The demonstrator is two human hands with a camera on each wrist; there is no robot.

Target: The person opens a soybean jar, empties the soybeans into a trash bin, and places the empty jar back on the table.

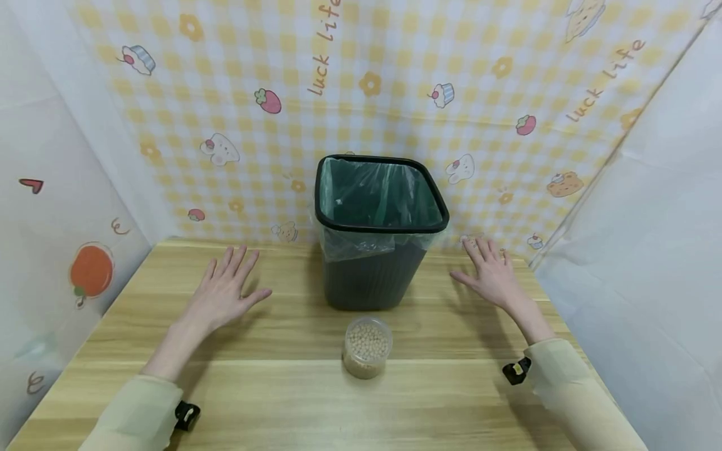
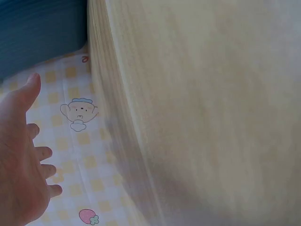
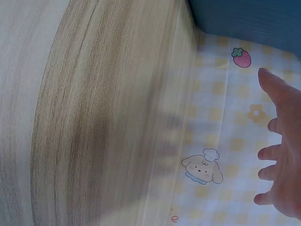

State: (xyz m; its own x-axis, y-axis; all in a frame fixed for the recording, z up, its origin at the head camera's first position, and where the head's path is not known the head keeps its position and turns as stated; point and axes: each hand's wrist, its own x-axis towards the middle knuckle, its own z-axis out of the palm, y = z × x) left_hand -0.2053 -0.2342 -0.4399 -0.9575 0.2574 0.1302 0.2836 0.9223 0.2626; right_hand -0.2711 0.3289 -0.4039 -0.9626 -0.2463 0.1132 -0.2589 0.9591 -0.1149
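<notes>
My left hand [image 1: 221, 297] is spread over the left side of the table, fingers straight and holding nothing. On the other side, my right hand [image 1: 489, 275] is likewise spread, its fingertips toward the patterned back cloth. Between the two hands stands a dark trash can [image 1: 366, 275], lined with a clear plastic bag [image 1: 355, 247] folded over its black rim. In front of it sits a small clear round tub [image 1: 363, 369] filled with pale beads or beans. Both wrist views show a bare palm, with part of the trash can [image 2: 42, 33] at the top.
The wood-grain table [image 1: 271, 401] runs back to a yellow checked cloth [image 1: 237, 200] with cartoon prints. White sheets [image 1: 648, 238] close off both sides. A small black device [image 1: 516, 371] is at the right sleeve, another black device [image 1: 186, 415] at the left sleeve.
</notes>
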